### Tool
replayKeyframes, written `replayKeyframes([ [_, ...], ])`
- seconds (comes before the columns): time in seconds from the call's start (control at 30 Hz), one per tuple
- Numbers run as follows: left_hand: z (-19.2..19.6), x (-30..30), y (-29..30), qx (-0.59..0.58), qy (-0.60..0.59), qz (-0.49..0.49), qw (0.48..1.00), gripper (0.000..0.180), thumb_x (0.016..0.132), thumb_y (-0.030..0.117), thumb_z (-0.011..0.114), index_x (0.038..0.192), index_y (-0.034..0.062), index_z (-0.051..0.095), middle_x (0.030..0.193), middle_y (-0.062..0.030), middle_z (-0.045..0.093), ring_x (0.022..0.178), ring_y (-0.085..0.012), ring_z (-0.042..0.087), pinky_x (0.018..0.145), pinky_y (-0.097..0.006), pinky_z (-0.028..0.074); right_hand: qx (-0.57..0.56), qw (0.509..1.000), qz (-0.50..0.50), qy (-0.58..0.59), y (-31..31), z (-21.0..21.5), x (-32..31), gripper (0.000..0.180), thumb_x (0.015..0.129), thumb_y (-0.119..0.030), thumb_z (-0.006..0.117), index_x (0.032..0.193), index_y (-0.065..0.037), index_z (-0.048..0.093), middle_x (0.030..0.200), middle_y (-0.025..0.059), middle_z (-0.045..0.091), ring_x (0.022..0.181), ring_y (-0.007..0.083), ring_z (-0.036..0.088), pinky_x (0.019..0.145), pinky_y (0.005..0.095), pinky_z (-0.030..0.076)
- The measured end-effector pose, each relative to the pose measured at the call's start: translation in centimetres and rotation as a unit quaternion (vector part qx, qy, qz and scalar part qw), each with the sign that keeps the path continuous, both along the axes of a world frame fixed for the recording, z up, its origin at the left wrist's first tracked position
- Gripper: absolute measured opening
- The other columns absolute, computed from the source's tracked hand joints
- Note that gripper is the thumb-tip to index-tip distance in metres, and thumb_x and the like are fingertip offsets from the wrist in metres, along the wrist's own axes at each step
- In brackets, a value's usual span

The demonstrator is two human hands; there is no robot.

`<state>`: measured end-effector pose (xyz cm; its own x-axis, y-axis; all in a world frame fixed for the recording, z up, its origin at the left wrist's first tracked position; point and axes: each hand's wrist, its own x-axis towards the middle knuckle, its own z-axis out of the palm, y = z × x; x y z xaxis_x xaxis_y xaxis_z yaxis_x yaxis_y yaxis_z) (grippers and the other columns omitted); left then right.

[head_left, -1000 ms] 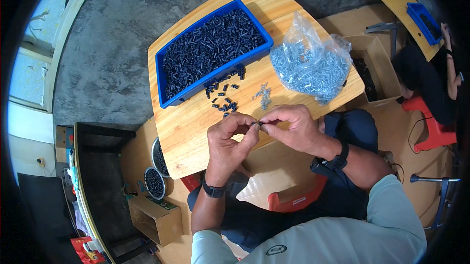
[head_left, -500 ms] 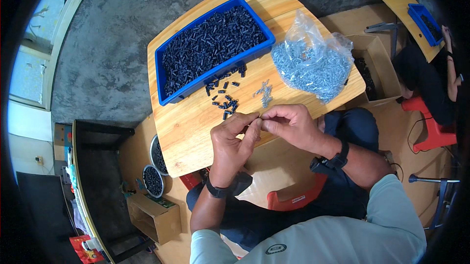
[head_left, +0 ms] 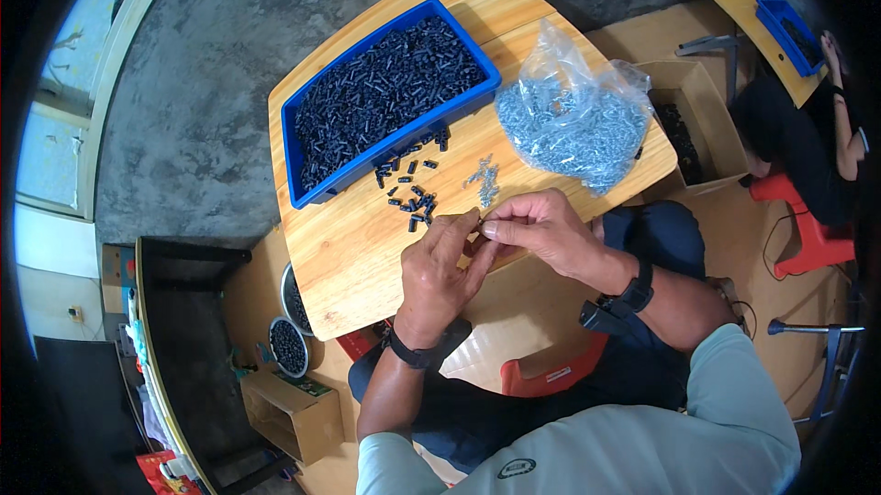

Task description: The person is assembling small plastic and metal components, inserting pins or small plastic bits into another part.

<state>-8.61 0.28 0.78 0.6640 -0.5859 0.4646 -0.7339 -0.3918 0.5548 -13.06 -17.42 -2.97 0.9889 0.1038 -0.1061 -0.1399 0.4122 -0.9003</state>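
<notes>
My left hand (head_left: 439, 266) and my right hand (head_left: 549, 231) meet fingertip to fingertip over the near edge of the wooden table. A small dark piece (head_left: 475, 236) shows at the left thumb and fingers, mostly hidden. The right thumb and forefinger are pinched against it; whatever they hold is too small to make out. Just beyond the hands lie loose black cylindrical parts (head_left: 418, 205) and a small pile of silvery metal pieces (head_left: 487, 185). Behind these sits a blue bin (head_left: 404, 139) heaped with similar black parts (head_left: 385, 82).
A clear plastic bag (head_left: 574, 119) of silvery pieces stands on the table (head_left: 344, 289), right of the bin. A cardboard box (head_left: 720, 128) is beyond the right edge. Bowls of dark parts (head_left: 288, 346) sit on the floor at left. Another person (head_left: 812, 142) sits at far right.
The left fingers have shifted and opened a gap, where the dark piece now shows. The right hand stays pinched beside them. The whole view has moved slightly.
</notes>
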Motion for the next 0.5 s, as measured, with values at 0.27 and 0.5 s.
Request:
replayKeyframes([
  [0.27,-0.2,0.2,0.7,0.039,-0.035,-0.012,0.999,0.034,0.075,0.001,0.082,0.104,-0.0012,0.065,0.088,-0.0131,0.068,0.072,-0.0229,0.072,0.061,-0.033,0.058,-0.025,1.000,0.005,0.005,0.6,-0.2,0.2,0.020,0.096,-0.011,0.067,0.106,0.006,0.071,0.093,0.0064,0.072,0.082,0.0083,0.066,0.073,0.0233,0.056],
  [0.5,-0.8,0.7,1.0,0.032,-0.018,-0.041,0.998,0.032,0.076,0.003,0.081,0.104,0.0005,0.066,0.086,-0.0130,0.067,0.071,-0.0232,0.070,0.061,-0.032,0.056,-0.090,0.996,0.011,-0.024,0.4,-0.4,0.2,0.018,0.095,-0.008,0.067,0.104,0.006,0.071,0.092,0.0070,0.072,0.082,0.0088,0.066,0.074,0.0232,0.056],
])
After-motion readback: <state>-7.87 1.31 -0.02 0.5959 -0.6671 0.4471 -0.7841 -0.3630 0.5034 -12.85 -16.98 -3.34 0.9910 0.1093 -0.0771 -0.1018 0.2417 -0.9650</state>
